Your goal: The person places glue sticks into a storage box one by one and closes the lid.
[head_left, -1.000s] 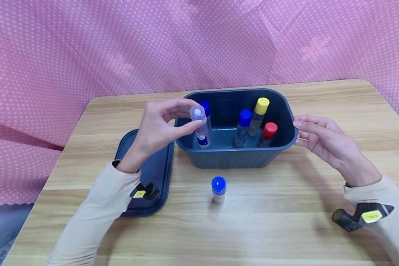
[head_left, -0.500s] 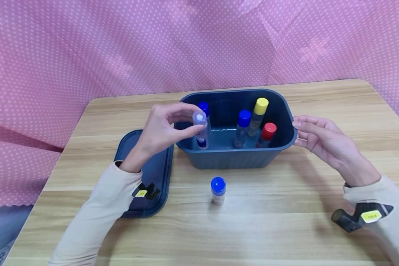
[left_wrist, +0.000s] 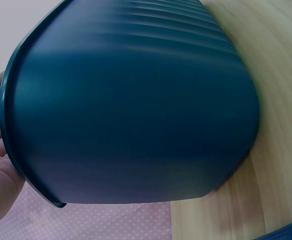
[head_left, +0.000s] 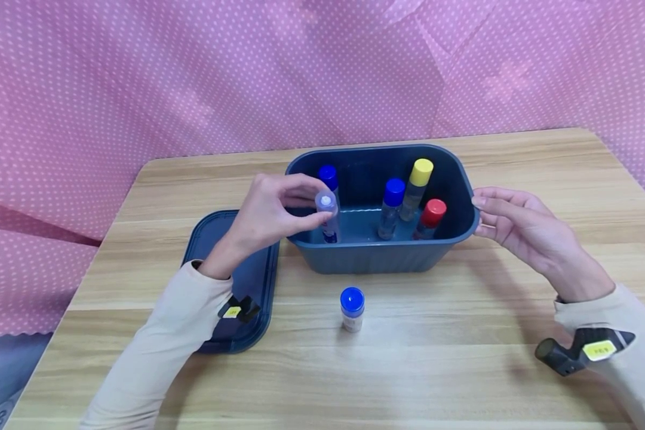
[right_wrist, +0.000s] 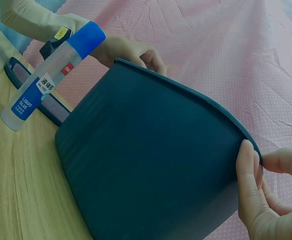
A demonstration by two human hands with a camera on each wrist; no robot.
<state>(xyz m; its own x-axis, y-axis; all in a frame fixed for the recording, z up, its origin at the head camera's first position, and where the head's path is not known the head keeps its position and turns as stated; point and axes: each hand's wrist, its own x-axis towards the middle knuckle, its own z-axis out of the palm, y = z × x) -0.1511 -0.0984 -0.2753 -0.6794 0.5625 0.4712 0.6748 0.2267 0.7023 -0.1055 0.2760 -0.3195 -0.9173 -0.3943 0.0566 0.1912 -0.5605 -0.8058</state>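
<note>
My left hand (head_left: 279, 206) pinches a clear glue bottle (head_left: 329, 227) between thumb and fingers. Its pale, translucent end points up, and its lower part is inside the near left of the dark blue bin (head_left: 371, 258). At the bin's right end, my right hand (head_left: 521, 224) pinches the rim, as the right wrist view also shows. Inside the bin stand bottles with blue caps (head_left: 395, 192), a yellow-capped bottle (head_left: 421, 173) and a red-capped bottle (head_left: 433, 212). In the left wrist view the bin's end wall hides the held bottle.
A blue-capped liquid glue bottle (right_wrist: 41, 90) stands upright on the wooden table (head_left: 435, 370), in front of the bin. The dark blue lid (head_left: 252, 292) lies to the bin's left, partly under my left forearm. Pink dotted cloth (head_left: 301, 71) hangs behind the table.
My left hand has moved slightly right and toward me, lowering the glue bottle deeper into the bin. My right hand has stayed on the rim.
</note>
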